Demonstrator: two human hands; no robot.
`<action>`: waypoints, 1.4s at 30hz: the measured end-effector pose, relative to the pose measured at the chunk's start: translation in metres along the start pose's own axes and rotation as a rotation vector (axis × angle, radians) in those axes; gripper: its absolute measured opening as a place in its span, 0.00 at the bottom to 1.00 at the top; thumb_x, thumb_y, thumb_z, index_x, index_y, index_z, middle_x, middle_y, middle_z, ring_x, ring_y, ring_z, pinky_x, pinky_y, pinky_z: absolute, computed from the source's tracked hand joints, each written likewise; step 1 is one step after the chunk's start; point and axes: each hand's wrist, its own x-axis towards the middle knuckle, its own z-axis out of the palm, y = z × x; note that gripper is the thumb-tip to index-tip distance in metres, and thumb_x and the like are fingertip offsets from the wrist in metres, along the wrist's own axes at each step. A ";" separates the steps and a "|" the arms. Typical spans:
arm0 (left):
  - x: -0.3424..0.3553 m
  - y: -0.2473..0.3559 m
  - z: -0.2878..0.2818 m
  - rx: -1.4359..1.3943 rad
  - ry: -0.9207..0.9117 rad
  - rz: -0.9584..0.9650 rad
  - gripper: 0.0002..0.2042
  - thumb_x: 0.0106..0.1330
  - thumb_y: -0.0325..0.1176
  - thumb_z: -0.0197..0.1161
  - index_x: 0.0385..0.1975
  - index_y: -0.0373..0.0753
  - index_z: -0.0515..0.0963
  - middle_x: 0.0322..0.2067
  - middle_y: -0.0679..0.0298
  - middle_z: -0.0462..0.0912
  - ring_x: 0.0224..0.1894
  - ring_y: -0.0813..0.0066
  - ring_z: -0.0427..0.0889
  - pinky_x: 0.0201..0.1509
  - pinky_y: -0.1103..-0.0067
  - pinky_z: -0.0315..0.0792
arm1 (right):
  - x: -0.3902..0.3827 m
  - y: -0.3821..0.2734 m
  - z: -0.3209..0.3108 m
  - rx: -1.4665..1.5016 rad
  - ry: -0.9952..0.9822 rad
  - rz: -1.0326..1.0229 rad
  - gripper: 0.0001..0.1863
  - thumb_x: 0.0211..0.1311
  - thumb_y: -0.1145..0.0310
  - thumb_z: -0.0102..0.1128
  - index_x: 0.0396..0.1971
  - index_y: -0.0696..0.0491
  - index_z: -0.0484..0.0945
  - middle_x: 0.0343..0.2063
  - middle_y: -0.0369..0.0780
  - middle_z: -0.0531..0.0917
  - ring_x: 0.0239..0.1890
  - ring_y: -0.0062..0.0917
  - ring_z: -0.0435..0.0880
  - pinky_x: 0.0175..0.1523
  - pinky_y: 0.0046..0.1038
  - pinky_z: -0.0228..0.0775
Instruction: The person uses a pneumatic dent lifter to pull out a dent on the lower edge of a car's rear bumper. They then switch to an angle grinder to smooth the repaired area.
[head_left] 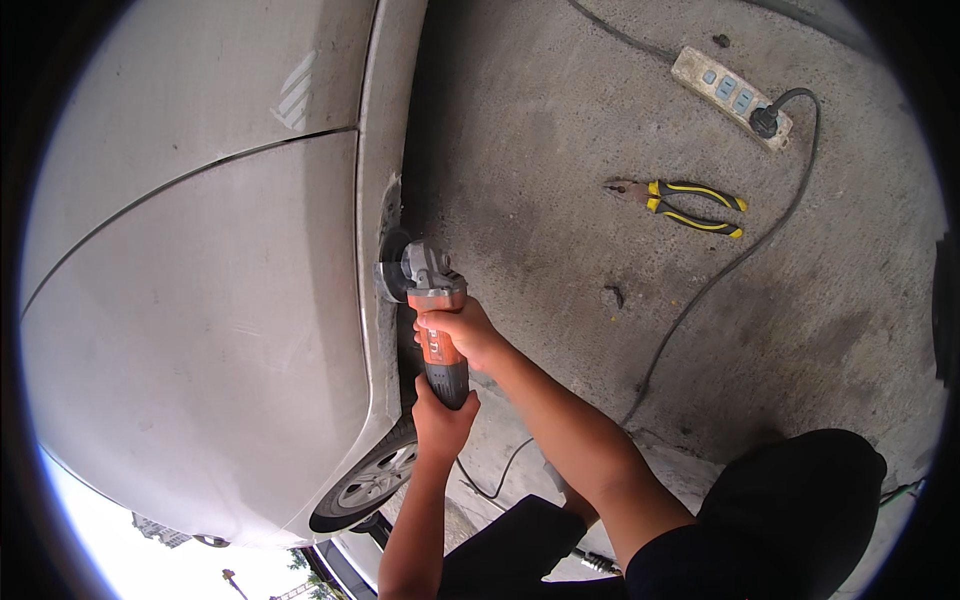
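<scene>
An orange and grey angle grinder [437, 299] is held in both my hands, its head pointing away from me. My right hand [472, 335] wraps round the orange body just behind the metal head. My left hand [443, 422] grips the dark rear end of the handle. The grinder's disc [394, 262] stands at the lower edge of a pale car body [220, 300], next to a scuffed, bare-looking patch [391, 200] on the sill. Whether the disc touches the metal or spins, I cannot tell.
Pliers [690, 203] with yellow and black handles lie on the concrete floor [540, 150]. Beyond them is a dirty white power strip [730, 98] with a black plug [764, 122] in it. Its cable [745, 252] curves toward me. A car wheel [372, 480] is at lower left; a small stone [612, 296] lies mid-floor.
</scene>
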 end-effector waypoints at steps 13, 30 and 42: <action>-0.008 0.004 0.005 0.138 0.137 -0.049 0.32 0.48 0.37 0.74 0.50 0.32 0.64 0.33 0.41 0.82 0.38 0.36 0.82 0.41 0.57 0.75 | -0.010 0.005 0.013 -0.040 0.011 0.028 0.18 0.54 0.74 0.67 0.47 0.57 0.81 0.32 0.38 0.84 0.32 0.23 0.84 0.40 0.29 0.78; 0.035 0.041 -0.001 0.116 0.132 -0.004 0.27 0.51 0.35 0.71 0.46 0.31 0.64 0.31 0.39 0.81 0.37 0.36 0.81 0.40 0.56 0.73 | 0.017 -0.035 0.015 0.003 0.046 -0.149 0.14 0.54 0.72 0.68 0.41 0.57 0.80 0.30 0.37 0.83 0.32 0.23 0.84 0.37 0.30 0.79; 0.029 0.020 -0.005 0.197 0.132 -0.020 0.30 0.50 0.35 0.71 0.50 0.31 0.63 0.34 0.39 0.82 0.39 0.35 0.82 0.42 0.56 0.75 | 0.014 -0.018 0.017 -0.013 -0.010 -0.149 0.18 0.54 0.71 0.67 0.46 0.58 0.79 0.32 0.40 0.83 0.35 0.27 0.85 0.42 0.32 0.79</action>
